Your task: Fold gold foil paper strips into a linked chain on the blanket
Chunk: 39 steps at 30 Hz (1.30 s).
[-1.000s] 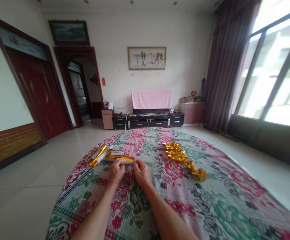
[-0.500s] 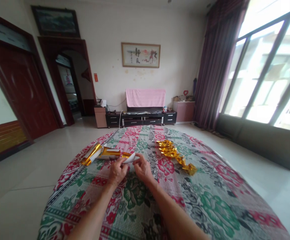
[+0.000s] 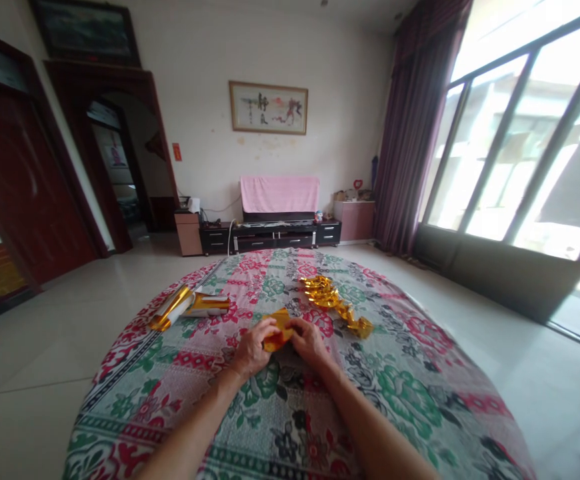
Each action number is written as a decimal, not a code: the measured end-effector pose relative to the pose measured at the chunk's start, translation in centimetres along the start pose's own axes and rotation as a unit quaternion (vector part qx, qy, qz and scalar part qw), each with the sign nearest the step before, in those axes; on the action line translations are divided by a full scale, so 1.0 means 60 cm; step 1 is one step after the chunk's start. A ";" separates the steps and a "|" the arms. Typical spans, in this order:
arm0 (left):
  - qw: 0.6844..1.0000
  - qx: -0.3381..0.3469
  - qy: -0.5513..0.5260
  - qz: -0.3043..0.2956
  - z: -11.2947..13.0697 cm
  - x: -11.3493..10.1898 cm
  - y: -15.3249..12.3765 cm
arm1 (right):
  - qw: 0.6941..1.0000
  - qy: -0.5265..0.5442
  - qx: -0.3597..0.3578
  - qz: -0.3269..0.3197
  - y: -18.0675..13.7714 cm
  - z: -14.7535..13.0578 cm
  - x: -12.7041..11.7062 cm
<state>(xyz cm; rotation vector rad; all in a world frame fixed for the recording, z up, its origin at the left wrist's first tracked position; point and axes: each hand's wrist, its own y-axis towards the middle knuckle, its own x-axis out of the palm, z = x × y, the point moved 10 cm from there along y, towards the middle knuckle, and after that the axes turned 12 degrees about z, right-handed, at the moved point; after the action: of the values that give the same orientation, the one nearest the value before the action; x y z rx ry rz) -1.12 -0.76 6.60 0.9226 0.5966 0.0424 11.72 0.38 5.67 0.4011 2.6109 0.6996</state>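
A sheet of shiny gold foil paper (image 3: 277,339) is held between my two hands, low over the middle of the table. My left hand (image 3: 254,348) grips its left side, fingers closed on it. My right hand (image 3: 311,340) pinches the right edge. To the left lie loosely rolled gold sheets with white backs (image 3: 209,305), overlapping another gold roll (image 3: 171,309). At the right, several folded gold foil pieces (image 3: 324,293) lie in a trailing row.
A flowered cloth (image 3: 195,413) covers the round table. Beyond it stand a low black cabinet (image 3: 280,235) and a screen draped with a pink towel (image 3: 280,193). Tall windows (image 3: 510,160) and a purple curtain (image 3: 401,147) are on the right, a dark red door (image 3: 20,180) on the left.
The gold sheet has come away from the rolled pile, moving right with both hands, and its gold side now shows. The camera view has turned slightly right.
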 end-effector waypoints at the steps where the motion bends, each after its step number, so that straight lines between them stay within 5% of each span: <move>1: 1.000 -0.002 0.002 0.007 -0.002 -0.002 0.000 | 1.000 -0.004 0.000 -0.002 0.000 0.000 0.001; 9: 0.999 -0.034 0.004 0.040 -0.009 -0.015 0.002 | 0.999 -0.032 -0.008 -0.005 -0.003 -0.007 -0.003; 24: 0.952 -0.248 -0.165 0.063 -0.080 -0.023 -0.007 | 0.997 -0.035 -0.072 -0.001 -0.006 -0.028 -0.004; 32: 0.942 -0.283 -0.180 -0.003 -0.066 -0.019 -0.008 | 0.997 0.036 0.011 -0.062 -0.006 -0.021 -0.001; 39: 0.904 -0.358 -0.235 0.018 -0.101 -0.008 -0.024 | 0.994 0.069 0.085 -0.025 -0.003 -0.001 -0.008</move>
<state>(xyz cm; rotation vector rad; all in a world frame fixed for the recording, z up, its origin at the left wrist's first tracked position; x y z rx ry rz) -4.86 2.67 3.00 0.2024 0.0810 0.0635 12.08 0.05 5.76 0.3457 2.8120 0.5060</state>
